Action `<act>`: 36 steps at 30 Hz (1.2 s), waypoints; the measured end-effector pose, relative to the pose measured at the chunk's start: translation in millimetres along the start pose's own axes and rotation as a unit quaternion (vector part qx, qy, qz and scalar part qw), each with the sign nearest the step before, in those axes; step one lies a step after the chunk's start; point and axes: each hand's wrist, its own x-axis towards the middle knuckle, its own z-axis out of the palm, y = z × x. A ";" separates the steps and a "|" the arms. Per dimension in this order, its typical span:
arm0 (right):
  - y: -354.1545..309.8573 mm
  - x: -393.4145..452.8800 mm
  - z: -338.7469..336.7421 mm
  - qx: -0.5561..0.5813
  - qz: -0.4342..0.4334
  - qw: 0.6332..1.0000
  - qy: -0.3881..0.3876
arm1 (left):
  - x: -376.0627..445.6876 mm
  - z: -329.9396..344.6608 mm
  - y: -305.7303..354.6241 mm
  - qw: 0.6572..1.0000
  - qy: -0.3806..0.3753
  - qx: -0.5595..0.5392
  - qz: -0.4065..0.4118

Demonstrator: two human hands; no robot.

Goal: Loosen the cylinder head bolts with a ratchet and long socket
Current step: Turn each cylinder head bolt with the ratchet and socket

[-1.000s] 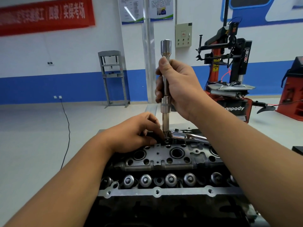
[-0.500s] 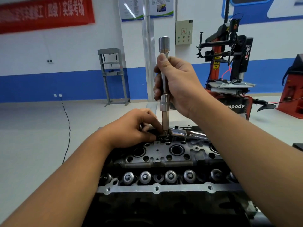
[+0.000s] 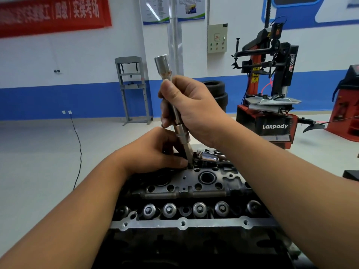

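A dark cylinder head (image 3: 194, 191) fills the lower middle of the head view, with a row of valve springs along its near side. A long chrome socket extension (image 3: 175, 111) stands on the head's far side, tilted with its top to the left. My right hand (image 3: 194, 107) grips its shaft. My left hand (image 3: 155, 152) rests on the head with its fingertips at the tool's lower tip; whether they pinch it I cannot tell. A chrome ratchet (image 3: 208, 157) lies flat on the head just right of the tip. The bolt under the tip is hidden.
A red and black tyre changer (image 3: 272, 90) stands to the right behind the engine. A grey shop press frame (image 3: 133, 90) is at the back wall, stacked tyres (image 3: 217, 94) beside it. A black cable (image 3: 77, 148) runs over the floor on the left.
The extension was upright and now leans with its top to the left. My right hand has shifted with it. My left hand stays at the tool's tip.
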 end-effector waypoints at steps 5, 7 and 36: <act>-2.9 1.6 -3.2 0.010 -0.028 0.999 0.023 | 1.4 2.3 2.1 0.999 0.034 0.023 -0.014; -2.4 1.9 -4.9 0.016 -0.030 0.999 0.032 | 1.2 2.5 1.8 0.999 0.039 0.006 -0.017; -7.5 2.7 -17.7 0.009 0.024 1.000 -0.013 | -0.2 3.4 2.3 0.999 0.023 -0.045 -0.008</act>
